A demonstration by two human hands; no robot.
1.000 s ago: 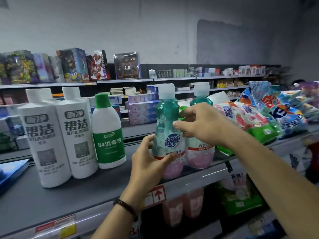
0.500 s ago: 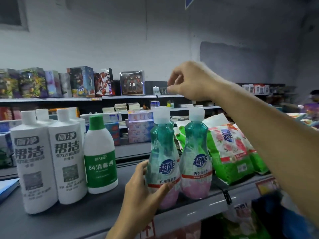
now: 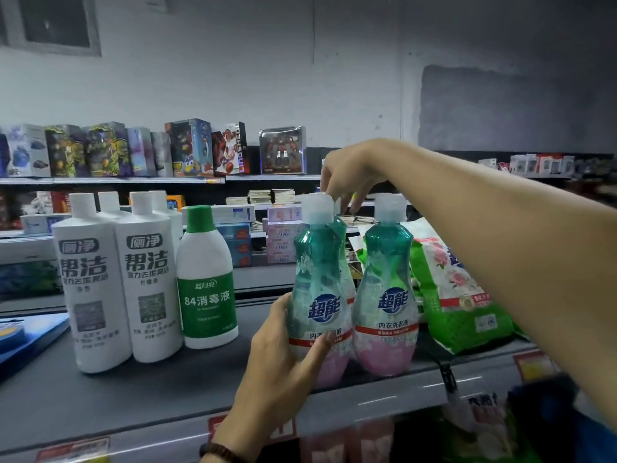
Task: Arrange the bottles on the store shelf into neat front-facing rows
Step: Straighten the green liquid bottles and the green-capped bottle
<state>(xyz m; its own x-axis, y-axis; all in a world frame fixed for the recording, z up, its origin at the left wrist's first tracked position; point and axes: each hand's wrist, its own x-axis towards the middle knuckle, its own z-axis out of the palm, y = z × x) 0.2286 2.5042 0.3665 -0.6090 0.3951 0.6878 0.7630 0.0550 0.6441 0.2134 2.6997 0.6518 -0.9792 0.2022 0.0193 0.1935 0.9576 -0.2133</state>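
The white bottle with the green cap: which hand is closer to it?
Left. The left hand grips the front teal bottle, just right of the green-capped bottle. The right hand is higher, up near that teal bottle's cap, farther right.

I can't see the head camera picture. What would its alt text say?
A person's left hand grips a teal-and-pink detergent bottle on a store shelf while the right hand pinches the top of the rear bottle behind it. A matching bottle stands to the right, white bottles and a green-labelled disinfectant bottle to the left.
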